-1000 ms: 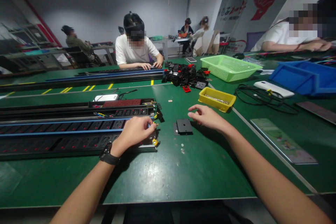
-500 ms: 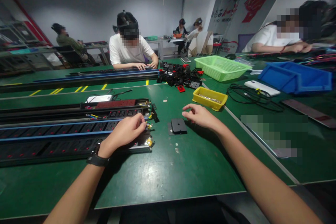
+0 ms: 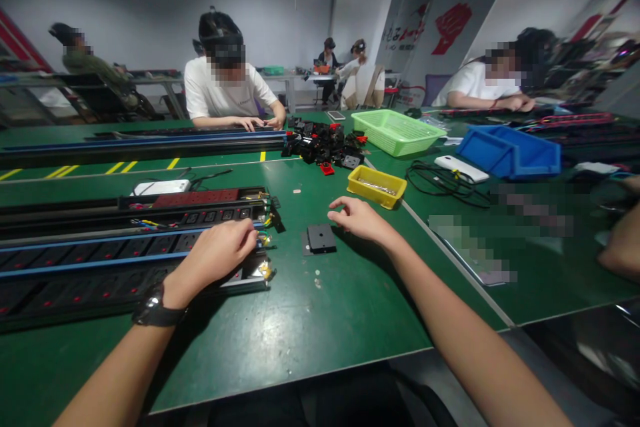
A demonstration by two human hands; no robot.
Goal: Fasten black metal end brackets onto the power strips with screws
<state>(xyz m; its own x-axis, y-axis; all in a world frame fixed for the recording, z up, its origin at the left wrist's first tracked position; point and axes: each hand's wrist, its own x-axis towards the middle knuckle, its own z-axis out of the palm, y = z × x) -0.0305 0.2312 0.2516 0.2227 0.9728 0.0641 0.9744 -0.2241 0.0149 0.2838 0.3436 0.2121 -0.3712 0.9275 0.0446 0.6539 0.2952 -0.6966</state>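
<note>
My left hand [image 3: 215, 255], with a black watch on its wrist, rests closed on the right end of a long black power strip [image 3: 115, 267], fingers pinched at the coloured wires there. My right hand [image 3: 357, 219] hovers just right of a small black square plate [image 3: 321, 237] lying on the green table [image 3: 310, 327]; its fingers are loosely curled and hold nothing. A yellow tray [image 3: 376, 185] with small metal parts sits just beyond that hand.
More long strips [image 3: 150, 210] lie to the left. Behind are a pile of black and red parts [image 3: 320, 143], a green basket [image 3: 395, 130], a blue bin [image 3: 510, 150], and a black cable with a white box [image 3: 460, 168]. Other people sit across and at right; someone's arm [image 3: 620, 240] shows at the right edge.
The view has swung right, shifting everything leftward in frame. Both hands keep the same places relative to the strip and the black plate.
</note>
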